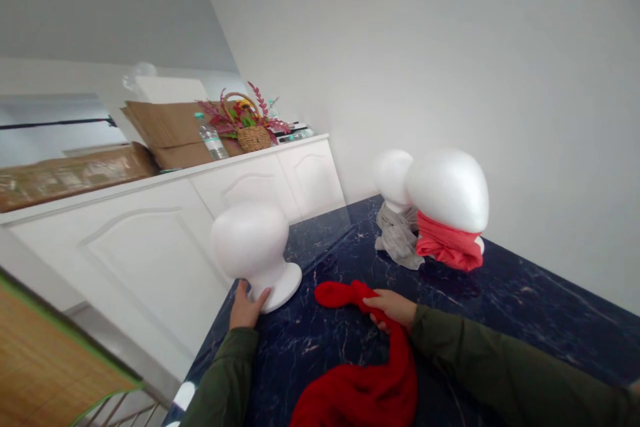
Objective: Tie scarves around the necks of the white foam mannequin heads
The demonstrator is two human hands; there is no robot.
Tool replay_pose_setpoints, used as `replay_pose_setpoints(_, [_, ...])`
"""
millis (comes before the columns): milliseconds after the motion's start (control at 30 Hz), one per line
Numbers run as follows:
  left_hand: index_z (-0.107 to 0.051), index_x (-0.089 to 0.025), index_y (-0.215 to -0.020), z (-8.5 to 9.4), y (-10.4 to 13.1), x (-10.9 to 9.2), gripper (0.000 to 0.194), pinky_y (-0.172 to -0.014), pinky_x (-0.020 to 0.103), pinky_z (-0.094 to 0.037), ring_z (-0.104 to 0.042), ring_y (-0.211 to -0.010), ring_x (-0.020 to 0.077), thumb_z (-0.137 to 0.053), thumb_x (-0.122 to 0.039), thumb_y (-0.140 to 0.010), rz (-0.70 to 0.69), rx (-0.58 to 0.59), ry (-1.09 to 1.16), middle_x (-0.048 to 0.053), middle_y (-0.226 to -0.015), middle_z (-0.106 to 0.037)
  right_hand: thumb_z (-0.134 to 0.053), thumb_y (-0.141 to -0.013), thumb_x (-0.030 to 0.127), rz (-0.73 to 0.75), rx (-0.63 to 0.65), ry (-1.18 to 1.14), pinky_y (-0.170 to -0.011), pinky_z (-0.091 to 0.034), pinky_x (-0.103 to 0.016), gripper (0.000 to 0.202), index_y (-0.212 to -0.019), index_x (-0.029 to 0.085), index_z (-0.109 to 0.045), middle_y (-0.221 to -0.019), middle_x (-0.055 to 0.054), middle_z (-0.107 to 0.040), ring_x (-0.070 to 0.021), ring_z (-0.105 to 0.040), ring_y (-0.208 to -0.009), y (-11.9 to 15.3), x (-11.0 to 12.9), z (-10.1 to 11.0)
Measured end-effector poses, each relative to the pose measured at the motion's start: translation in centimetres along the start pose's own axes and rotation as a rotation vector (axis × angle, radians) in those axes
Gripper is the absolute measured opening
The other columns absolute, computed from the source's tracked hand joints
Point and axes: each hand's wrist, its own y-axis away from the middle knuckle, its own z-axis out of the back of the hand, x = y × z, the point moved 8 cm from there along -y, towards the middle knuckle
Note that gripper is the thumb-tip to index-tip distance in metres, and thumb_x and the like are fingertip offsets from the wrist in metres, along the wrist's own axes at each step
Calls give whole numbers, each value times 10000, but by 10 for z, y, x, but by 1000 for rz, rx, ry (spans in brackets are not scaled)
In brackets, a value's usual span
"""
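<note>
On the dark marble table [525, 307], seen from the head cam, the left hand [245, 309] was resting against the base of a bare white foam head [253, 250], fingers loosely curled on its foot, not really clamped. The right hand [393, 307] was closed around a red scarf [367, 380], pinching it near the bunched end, with the rest trailing toward the person's body. Further back stood two more foam heads close together: one wrapped in a grey scarf [400, 240], the other in a coral scarf [447, 250]. A white cabinet [165, 240] sat behind with a flower basket [250, 127] on top.
</note>
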Motion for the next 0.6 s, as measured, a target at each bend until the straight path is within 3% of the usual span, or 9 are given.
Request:
replay_pose_setpoints(100, [-398,-107,-1139,-4,-12,-3,742,-900,389,-365,-475,-1057,298,-556,-559,-573,-20,21,16,163,-1144,-509,-420,-792,155,99,82,236,-322,-281,-158,56,-736,160,-426,-420,62,-434,-73,-371,-315,0,4,-11])
replay_pose_setpoints(267, [-428,-87,-1098,-5,-17,-13,744,-859,375,-398,-508,-1000,302,-586,-551,-538,30,23,25,177,-1109,-523,-557,-699,188,155,263,449,-351,-312,-145,79,-700,146,-490,-439,67,-445,-63,-401,-357,1,0,-24])
replay_pose_setpoints(467, [-442,-61,-1066,7,16,-42,787,-823,387,-432,-533,-954,315,-629,-556,-484,163,-70,21,192,-1067,-538,-492,-700,171,44,483,145,-314,-216,-139,39,-698,135,-476,-411,61,-438,-47,-324,-294,17,9,-19])
replay_pose_setpoints(533, [-438,-57,-1067,13,35,-58,803,-830,391,-429,-522,-977,322,-642,-551,-468,168,-99,8,201,-1076,-527,-454,-732,188,92,464,-18,-312,-163,-131,74,-741,123,-489,-419,71,-415,-28,-269,-286,42,22,-8])
replay_pose_setpoints(600, [-429,-55,-1067,20,56,-74,816,-834,391,-426,-510,-998,330,-657,-541,-452,159,-127,-3,210,-1079,-518,-343,-815,228,219,350,-222,-317,-120,-121,206,-716,120,-487,-395,97,-312,-12,-178,-286,81,35,14])
